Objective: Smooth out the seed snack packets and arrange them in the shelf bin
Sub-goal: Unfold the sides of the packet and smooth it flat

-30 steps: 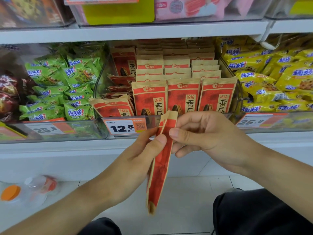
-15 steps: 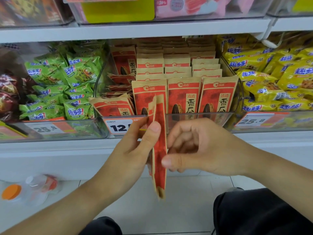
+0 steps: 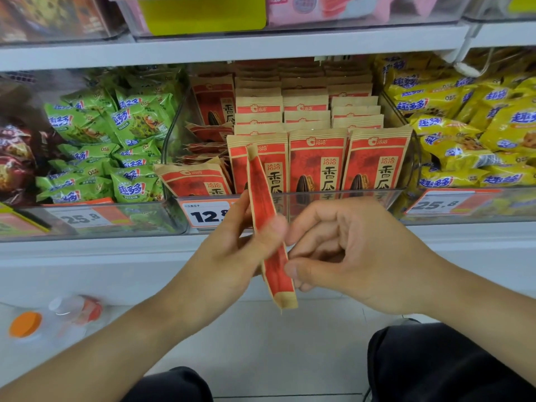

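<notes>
My left hand [image 3: 232, 253] and right hand [image 3: 345, 253] hold one seed packet [image 3: 268, 227] edge-on in front of the shelf, just below the bin's front lip. Left grip: thumb pressed on the near face, fingers behind, closed on the packet. Right grip: curled fingers, with the thumb touching the lower right edge; contact looks like a light pinch.

Change: a second ago the packet hung lower and leaned to the right at its top; it now stands higher, its top leaning left across the front row, and my right thumb has moved from the upper part to the lower part. I judge this as a stroke down the length, so smoothing is in progress and placement is not yet done.

Material: the packet is thin kraft-type paper with a red printed band and plain tan sealed ends. It reads as flat and slender from this angle, with a slight bow along its length.

Beyond it, the clear plastic shelf bin [image 3: 319, 195] holds upright rows of the same packets [image 3: 317, 161], flat-faced and neatly aligned. At the bin's left side, several loose packets [image 3: 193, 181] lie tilted and crumpled, so work remains. Green bags [image 3: 116, 140] and yellow bags [image 3: 452, 134], glossy and puffy, fill the neighbouring bins.
</notes>
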Available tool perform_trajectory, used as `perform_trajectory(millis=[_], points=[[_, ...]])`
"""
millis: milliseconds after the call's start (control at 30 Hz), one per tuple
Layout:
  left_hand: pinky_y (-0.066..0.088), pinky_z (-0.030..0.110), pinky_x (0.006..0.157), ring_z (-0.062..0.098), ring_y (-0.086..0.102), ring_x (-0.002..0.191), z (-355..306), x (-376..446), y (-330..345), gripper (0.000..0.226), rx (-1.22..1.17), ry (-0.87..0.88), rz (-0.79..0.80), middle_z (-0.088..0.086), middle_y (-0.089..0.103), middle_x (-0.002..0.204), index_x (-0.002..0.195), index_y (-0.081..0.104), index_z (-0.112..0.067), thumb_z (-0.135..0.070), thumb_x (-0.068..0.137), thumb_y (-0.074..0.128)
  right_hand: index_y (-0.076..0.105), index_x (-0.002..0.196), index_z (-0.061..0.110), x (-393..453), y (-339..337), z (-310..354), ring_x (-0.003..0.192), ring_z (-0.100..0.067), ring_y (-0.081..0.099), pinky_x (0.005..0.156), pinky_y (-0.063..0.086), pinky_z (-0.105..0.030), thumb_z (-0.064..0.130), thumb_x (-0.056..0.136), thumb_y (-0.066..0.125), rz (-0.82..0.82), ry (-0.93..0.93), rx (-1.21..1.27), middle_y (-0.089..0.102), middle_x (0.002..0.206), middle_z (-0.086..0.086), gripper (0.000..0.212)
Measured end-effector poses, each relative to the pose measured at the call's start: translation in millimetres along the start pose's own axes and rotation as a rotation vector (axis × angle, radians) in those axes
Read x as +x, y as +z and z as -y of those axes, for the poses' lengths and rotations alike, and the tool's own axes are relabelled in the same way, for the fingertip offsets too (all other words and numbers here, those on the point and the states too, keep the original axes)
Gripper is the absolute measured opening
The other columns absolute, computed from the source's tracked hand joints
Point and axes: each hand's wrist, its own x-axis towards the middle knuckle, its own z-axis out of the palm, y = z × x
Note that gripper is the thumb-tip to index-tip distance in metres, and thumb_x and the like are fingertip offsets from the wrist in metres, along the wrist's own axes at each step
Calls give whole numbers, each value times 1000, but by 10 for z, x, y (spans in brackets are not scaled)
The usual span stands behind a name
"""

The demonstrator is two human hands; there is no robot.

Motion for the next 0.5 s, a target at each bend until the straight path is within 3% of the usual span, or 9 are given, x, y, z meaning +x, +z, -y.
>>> perform_trajectory(millis=[100, 233, 367, 500], points=[[47, 42, 105, 19, 57, 126, 1, -13, -84, 67, 149, 73, 165, -5, 61, 131, 145, 37, -26, -35, 87, 69, 67, 91, 8, 0, -47, 7, 64, -26, 74, 67, 63, -39, -5, 78, 79, -10, -33, 1, 75, 73, -9, 22], [47, 41, 106, 22, 48, 135, -26, -21, -182, 76, 143, 65, 283, -2, 53, 141, 149, 31, -22, -12, 85, 70, 68, 90, 11, 6, -107, -3, 63, -22, 74, 65, 61, -29, -1, 78, 79, -12, -66, -36, 75, 72, -4, 20], [55, 52, 92, 33, 65, 115, -36, -30, -137, 50, -116, -21, 237, 6, 59, 135, 139, 47, -24, -29, 91, 62, 69, 91, 9, 19, -78, -32, 65, -22, 73, 68, 62, -33, -2, 76, 82, 2, -73, -28, 76, 75, -6, 23], [57, 57, 85, 34, 69, 104, 37, -17, -42, 41, -178, -65, 62, 9, 69, 118, 124, 62, -27, -43, 88, 54, 69, 91, 14, 28, 10, -90, 69, -13, 73, 67, 57, -20, 4, 75, 85, 50, -51, -93, 77, 79, 1, 24]])
